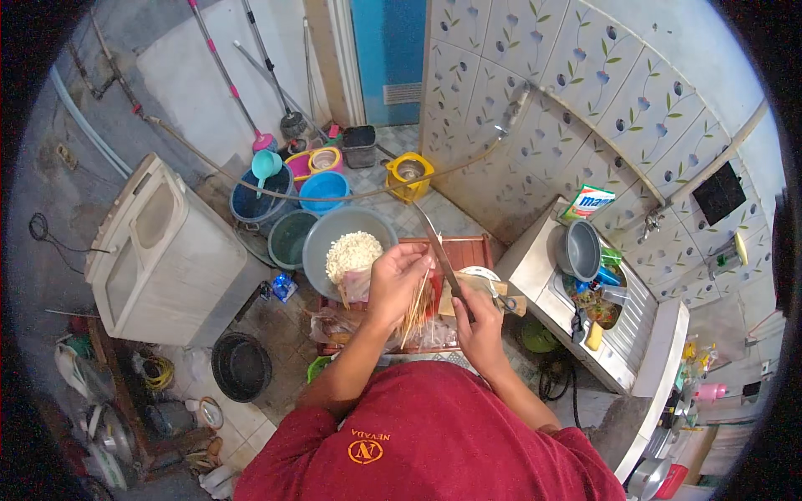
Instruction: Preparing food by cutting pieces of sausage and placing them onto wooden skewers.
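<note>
My right hand [479, 322] grips the handle of a long knife [437, 247], its blade angled up and to the left. My left hand [401, 275] is closed at the fingertips beside the blade, pinching a small pale piece too small to name. Beneath the hands a bundle of thin wooden sticks [415, 319] lies over a low reddish-brown table [465, 249]. A wooden board [514, 305] with scissors [509, 303] on it is right of the knife. To the left, a large grey basin [316, 241] holds a heap of small whitish pieces [354, 253].
A blue basin [324, 191], a dark green bucket [293, 238] and a yellow container [410, 176] stand beyond the table. A hose [351, 198] hangs across the view. A tiled sink counter [617, 369] is at right; a washing machine [182, 269] and a black basin [241, 367] are at left.
</note>
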Tool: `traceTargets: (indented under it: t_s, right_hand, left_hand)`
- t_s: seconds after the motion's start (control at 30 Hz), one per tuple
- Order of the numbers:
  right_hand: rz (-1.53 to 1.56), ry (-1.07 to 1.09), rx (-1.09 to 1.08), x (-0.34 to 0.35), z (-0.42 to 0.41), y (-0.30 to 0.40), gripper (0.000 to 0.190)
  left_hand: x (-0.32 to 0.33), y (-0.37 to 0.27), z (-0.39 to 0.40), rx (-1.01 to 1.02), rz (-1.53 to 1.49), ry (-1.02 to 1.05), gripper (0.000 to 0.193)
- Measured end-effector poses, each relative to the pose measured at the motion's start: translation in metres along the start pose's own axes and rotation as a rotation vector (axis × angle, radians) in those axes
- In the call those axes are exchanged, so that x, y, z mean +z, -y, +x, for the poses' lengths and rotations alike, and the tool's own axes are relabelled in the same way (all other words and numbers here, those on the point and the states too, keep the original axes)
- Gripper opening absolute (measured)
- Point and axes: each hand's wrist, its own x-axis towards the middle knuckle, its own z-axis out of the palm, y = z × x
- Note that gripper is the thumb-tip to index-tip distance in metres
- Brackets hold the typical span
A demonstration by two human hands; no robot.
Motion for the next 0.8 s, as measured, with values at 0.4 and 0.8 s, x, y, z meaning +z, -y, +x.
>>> traceTargets:
  t_s: [0.4,0.8]
  right_hand:
    - [-0.023,0.069,-0.030,0.003,0.003,0.004,0.031]
    - [-0.009,0.093,-0.009,0.012,0.004,0.009,0.031]
  left_hand:
    - [-0.012,0.012,0.002,0.009,0.056,0.047,0.016]
    - [-0.019,0.002,-0.005,-0.115,-0.128,0.125,0.025]
